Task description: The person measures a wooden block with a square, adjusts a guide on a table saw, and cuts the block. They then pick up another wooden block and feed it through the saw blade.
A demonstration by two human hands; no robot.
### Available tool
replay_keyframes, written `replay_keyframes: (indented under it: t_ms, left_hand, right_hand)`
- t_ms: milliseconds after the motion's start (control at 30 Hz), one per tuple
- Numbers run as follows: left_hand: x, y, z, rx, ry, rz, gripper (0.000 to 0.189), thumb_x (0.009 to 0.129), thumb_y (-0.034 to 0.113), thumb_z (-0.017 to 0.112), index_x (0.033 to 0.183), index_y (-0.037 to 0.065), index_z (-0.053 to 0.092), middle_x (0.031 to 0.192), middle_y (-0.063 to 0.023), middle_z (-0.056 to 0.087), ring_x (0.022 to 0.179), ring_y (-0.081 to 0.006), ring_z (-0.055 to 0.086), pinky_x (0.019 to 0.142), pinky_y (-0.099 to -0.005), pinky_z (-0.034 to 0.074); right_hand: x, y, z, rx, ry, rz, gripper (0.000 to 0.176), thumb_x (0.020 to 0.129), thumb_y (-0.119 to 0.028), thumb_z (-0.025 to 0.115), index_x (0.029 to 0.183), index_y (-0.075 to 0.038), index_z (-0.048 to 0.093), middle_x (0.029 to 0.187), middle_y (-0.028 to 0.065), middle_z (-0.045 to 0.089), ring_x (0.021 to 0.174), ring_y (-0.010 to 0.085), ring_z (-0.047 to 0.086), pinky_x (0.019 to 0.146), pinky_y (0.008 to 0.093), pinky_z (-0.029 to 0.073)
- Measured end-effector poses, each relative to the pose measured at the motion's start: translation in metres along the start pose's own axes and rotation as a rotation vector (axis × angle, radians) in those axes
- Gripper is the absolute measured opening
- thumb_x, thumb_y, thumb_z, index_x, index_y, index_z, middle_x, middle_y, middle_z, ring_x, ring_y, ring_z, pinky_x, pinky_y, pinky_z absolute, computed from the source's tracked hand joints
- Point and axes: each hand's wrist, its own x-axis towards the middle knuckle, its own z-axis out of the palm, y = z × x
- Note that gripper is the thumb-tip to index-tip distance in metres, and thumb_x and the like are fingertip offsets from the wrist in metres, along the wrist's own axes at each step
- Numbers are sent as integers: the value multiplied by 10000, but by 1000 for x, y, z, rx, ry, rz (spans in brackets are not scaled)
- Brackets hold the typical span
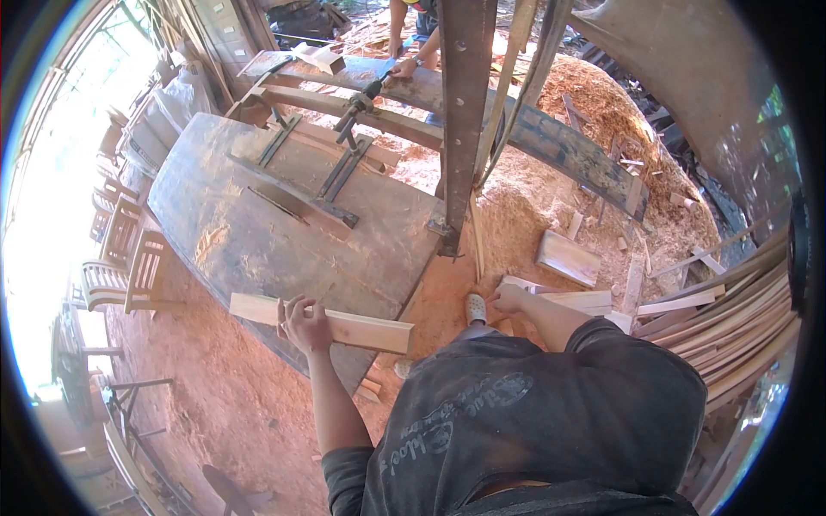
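Note:
My left hand [305, 325] is wrapped round a pale, flat wooden board [370, 331], held roughly level over the near edge of a broad worn tabletop [344, 249]. The board's two ends stick out on either side of the hand. Lower on the right, my right hand [509, 298] has its fingers curled, beside pale wooden pieces [576, 301]. What it holds, if anything, I cannot make out. On the tabletop a long wooden bar [297, 193] stands on edge, with dark metal clamps [346, 168] behind it.
Beyond the tabletop, a co-worker's hand [404, 69] is at a dark metal fitting [370, 90]. A steel post [465, 112] rises at the tabletop's right corner. Sawdust [551, 198] and offcuts cover the ground. Wooden chairs [142, 262] stand left; stacked strips [740, 314] lie right.

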Motion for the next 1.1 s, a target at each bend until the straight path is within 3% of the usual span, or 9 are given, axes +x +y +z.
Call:
replay_keyframes:
  t_ms: [300, 700, 1100]
  left_hand:
    - [0, 2, -2, -4, -13, -6, 120, 823, 225, 716, 926, 219, 779, 1311, 61, 709, 1516, -257, 417, 1240, -534, 186]
    - [1, 0, -1, -3, -4, -2, 106, 826, 235, 741, 920, 212, 784, 1295, 63, 716, 1510, -258, 424, 1230, -531, 202]
    - [0, 2, -2, -5, 6, 3, 116, 826, 242, 723, 920, 214, 785, 1286, 57, 719, 1508, -263, 428, 1228, -526, 205]
  right_hand:
    - [-2, -2, -1, -26, 21, 10, 309, 879, -318, 726, 1090, -113, 821, 975, 127, 806, 907, 280, 772, 835, 421, 596]
    - [-3, -4, 1, -39, 6, 37, 347, 884, -326, 704, 1142, -120, 811, 1029, 133, 803, 974, 290, 766, 876, 422, 591]
    - [2, -8, 0, 28, -10, 50, 340, 915, -321, 719, 1164, -109, 811, 988, 101, 813, 869, 225, 775, 825, 384, 600]
